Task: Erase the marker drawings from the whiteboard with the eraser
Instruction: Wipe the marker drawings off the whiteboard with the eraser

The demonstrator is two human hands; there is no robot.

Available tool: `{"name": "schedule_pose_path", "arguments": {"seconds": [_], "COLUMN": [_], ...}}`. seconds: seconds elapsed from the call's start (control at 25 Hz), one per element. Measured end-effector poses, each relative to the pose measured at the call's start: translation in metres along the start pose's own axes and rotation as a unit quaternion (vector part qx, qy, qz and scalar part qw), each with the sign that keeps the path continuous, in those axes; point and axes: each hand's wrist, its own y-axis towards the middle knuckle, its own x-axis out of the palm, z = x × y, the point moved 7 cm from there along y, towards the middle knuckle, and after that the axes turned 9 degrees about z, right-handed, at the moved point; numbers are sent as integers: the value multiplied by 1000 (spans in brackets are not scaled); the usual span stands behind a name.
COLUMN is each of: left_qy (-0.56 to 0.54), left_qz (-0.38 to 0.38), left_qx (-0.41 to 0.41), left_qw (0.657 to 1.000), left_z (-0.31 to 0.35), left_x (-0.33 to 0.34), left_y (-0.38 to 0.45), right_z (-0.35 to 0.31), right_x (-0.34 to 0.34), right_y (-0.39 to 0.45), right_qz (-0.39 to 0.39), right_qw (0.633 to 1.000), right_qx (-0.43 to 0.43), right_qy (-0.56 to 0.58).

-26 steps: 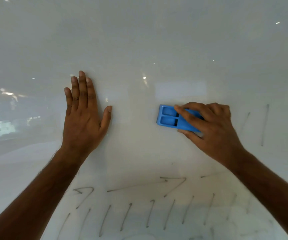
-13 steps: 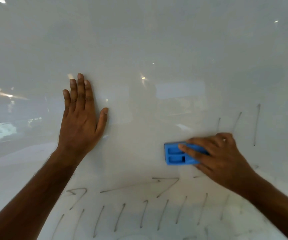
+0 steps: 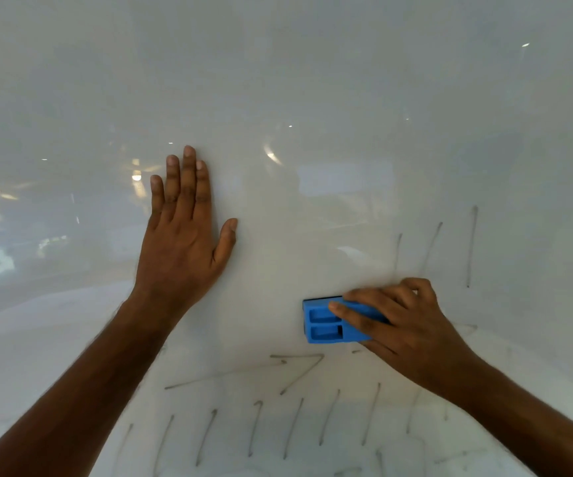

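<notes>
Eraser (image 3: 326, 321): blue, with two rectangular recesses in its back, lying flat against the whiteboard (image 3: 312, 80) right of centre, just above a long arrow drawing (image 3: 264, 371). Right hand (image 3: 402, 321): grip closed on the eraser, fingers curled over its top and right part, thumb under its lower edge. Left hand (image 3: 181, 242): grip open, palm and straight fingers flat on the board, well to the left of the eraser, holding nothing. Marker drawings: three upright strokes (image 3: 471, 246) above the right hand; a row of slanted strokes (image 3: 292, 428) along the bottom under the arrow. Upper board is glossy, with light reflections.
</notes>
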Motion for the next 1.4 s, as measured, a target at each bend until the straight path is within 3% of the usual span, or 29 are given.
{"name": "schedule_pose_path", "arguments": {"seconds": [0.16,0.4,0.56,0.76,0.92,1.12,1.24,1.32,1.4], "left_qy": [7,10,3,4,8,5,3,6,5], "left_qz": [-3,-6,-2,3,6,6,4,4,6], "left_qx": [0,20,18,12,16,21,15,13,13], "left_qw": [1000,1000,1000,1000,1000,1000,1000,1000,1000], "left_z": [1,23,37,42,45,53,57,60,64], "left_x": [-1,5,10,12,14,15,16,16,17], "left_y": [0,10,20,19,20,23,22,22,23], "right_z": [31,104,109,70,85,165,179,163,133], "right_x": [-8,-21,-18,-10,-18,-40,-38,-34,-27], "right_y": [-8,46,56,-3,-24,1,6,-2,-22], "right_qz": [9,38,63,11,-8,32,53,55,40], "right_qw": [1000,997,991,999,1000,987,972,969,981], "right_qx": [-5,73,117,39,10,155,228,238,188], "right_qy": [-12,-15,9,20,2,-15,17,29,23]}}
